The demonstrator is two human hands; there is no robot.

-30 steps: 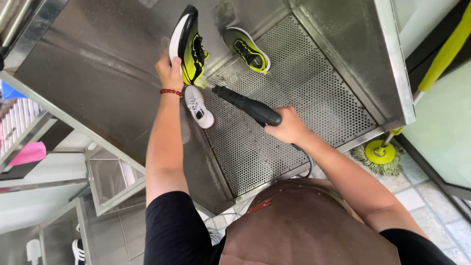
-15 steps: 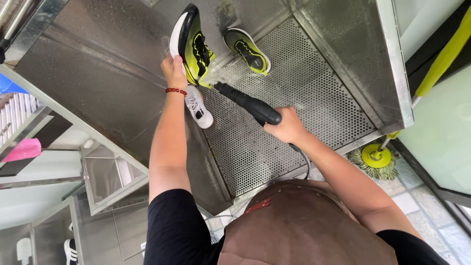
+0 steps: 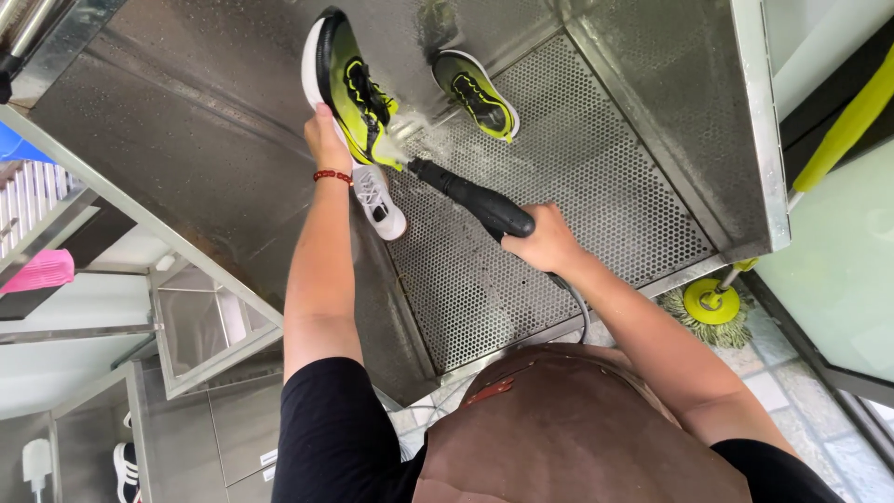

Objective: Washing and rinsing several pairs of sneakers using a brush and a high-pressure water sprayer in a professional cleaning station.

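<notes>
From the head view, your left hand [image 3: 326,142] is stretched forward with the arm nearly straight, fingers clamped on the heel of a green shoe [image 3: 349,88] held tilted over the perforated floor [image 3: 577,186] of the steel basin. Your right hand [image 3: 549,244], arm bent at the elbow, is wrapped around a black sprayer [image 3: 475,203] whose nozzle points at that shoe's side, just beside it. A second green shoe [image 3: 477,93] and a white shoe [image 3: 377,201] lie on the floor.
</notes>
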